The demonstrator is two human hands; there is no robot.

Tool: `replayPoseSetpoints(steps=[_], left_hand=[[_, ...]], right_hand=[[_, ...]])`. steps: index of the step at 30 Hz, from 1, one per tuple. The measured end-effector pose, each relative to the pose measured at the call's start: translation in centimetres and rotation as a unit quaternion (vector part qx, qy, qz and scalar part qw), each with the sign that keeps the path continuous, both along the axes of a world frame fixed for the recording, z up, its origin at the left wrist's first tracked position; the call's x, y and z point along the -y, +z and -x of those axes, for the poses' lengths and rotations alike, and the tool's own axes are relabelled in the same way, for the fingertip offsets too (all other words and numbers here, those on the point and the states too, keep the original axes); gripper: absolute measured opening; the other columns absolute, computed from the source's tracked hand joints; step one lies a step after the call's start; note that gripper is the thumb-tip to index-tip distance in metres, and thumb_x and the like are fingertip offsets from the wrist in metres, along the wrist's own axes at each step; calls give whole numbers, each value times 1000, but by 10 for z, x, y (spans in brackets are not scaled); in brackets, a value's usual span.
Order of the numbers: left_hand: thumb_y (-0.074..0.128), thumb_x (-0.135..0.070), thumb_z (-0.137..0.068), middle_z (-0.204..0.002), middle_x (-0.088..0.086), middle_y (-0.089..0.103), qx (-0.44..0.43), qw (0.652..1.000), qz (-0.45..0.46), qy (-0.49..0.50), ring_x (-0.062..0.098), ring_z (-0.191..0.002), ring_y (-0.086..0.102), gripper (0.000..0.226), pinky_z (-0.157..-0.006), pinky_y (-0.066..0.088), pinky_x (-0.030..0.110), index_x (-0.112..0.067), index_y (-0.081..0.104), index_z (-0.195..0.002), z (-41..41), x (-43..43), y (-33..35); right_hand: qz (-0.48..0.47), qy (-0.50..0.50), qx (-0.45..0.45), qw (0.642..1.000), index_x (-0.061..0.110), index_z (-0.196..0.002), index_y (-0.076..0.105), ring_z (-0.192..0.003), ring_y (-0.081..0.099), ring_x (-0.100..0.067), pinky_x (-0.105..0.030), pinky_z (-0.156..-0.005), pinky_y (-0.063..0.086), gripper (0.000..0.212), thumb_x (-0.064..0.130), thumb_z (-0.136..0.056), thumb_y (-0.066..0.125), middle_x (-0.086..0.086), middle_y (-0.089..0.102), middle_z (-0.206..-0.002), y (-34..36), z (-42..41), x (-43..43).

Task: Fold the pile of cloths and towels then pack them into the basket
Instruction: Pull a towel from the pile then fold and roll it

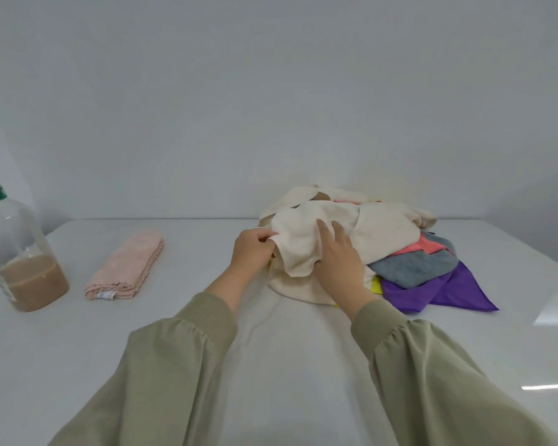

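I am looking down past the olive sleeves stretching over the white table, and I am working at the near edge of the pile lying right of centre. My left hand is pinching the left edge of the cream towel, with its fingers curled round the hem. My right hand is lying flat on the same towel, fingers straight and slightly spread, holding nothing. I am judging that I am picking this towel out for folding, so I should be lifting from the pinched hem while the flat hand is sliding toward a second corner; pulling with one hand alone is likely to be dragging the layers beneath along. Under and beyond it, a grey cloth, a coral cloth and a purple cloth are lying tangled, so I am planning to draw the towel toward the bare table nearer me, where there is room to be spreading it. Off to the left, a folded pink towel is resting apart from the pile, and beyond it a bottle of brown liquid is standing at the frame's edge. The basket is not showing in this view.
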State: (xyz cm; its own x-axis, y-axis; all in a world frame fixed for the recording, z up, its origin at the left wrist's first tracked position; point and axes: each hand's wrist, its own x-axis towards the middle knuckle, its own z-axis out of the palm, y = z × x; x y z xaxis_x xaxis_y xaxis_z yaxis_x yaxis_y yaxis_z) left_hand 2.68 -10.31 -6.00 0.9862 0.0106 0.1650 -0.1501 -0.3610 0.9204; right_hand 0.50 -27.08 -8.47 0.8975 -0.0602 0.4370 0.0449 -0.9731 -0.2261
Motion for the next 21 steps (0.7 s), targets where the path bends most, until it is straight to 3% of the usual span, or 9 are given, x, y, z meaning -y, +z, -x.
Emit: replayPoseSetpoints(steps=[2, 4, 6, 8, 9, 12, 16, 21], left_hand=[[56, -4, -89, -95, 5, 70, -9, 998, 56, -23, 17, -82, 63, 22, -71, 52, 28, -16, 73, -97, 1, 4, 18], [56, 0, -88, -96, 6, 70, -19, 994, 95, -57, 19, -83, 63, 24, -73, 55, 30, -16, 73, -92, 1, 9, 35], [54, 4, -87, -96, 7, 69, -30, 989, 118, -90, 20, -84, 64, 27, -71, 57, 27, -15, 73, -90, 2, 14, 50], [51, 7, -87, -100, 6, 67, -27, 987, 115, -105, 16, -83, 63, 29, -65, 55, 18, -9, 72, -100, 5, 20, 62], [50, 7, -88, -102, 6, 66, -22, 987, 114, -109, 15, -84, 63, 31, -66, 55, 18, -8, 70, -107, 6, 22, 67], [55, 1, -88, -112, 4, 64, -9, 985, 118, -123, 18, -94, 62, 39, -85, 53, 32, -16, 62, -122, 6, 28, 80], [57, -4, -89, -129, -1, 59, 13, 981, 119, -151, 19, -113, 59, 43, -94, 48, 39, -25, 56, -126, 9, 31, 107], [58, -14, -93, -151, -4, 31, 80, 984, 66, -143, 16, -132, 40, 64, -98, 36, 30, -29, 29, -148, 19, 25, 156]], right_hand=[[-14, 27, -20, 999, 33, -150, 7, -111, 49, -31, -39, -75, 49, 82, 2, -86, 48, -10, 23, -145, 15, -7, -1], [28, 37, -48, 998, 32, -147, 20, -97, 56, -30, -36, -65, 46, 69, 8, -89, 49, -7, 36, -128, 30, -16, 1], [64, 8, -130, 989, 18, -130, 48, -100, 59, -30, -34, -70, 45, 38, 13, -92, 48, -8, 51, -118, 48, -36, 4], [34, -27, -204, 978, 11, -113, 60, -105, 60, -28, -33, -81, 46, 23, 15, -91, 53, -10, 61, -114, 68, -44, 7], [8, -34, -178, 983, 10, -106, 62, -104, 60, -27, -32, -82, 45, 18, 14, -89, 55, -10, 64, -110, 77, -46, 9], [-148, -17, 45, 988, 8, -79, 55, -82, 56, -31, -32, -67, 39, 11, 0, -81, 47, -10, 61, -81, 104, -39, 17], [-271, 47, 202, 940, 6, -95, 58, -80, 52, -24, -31, -67, 39, 30, -6, -76, 39, -9, 60, -87, 168, -22, 20], [-383, 122, 292, 868, 2, -85, 54, -61, 39, -6, -9, -50, 32, 12, -4, -81, 45, 4, 49, -72, 246, 6, 17]])
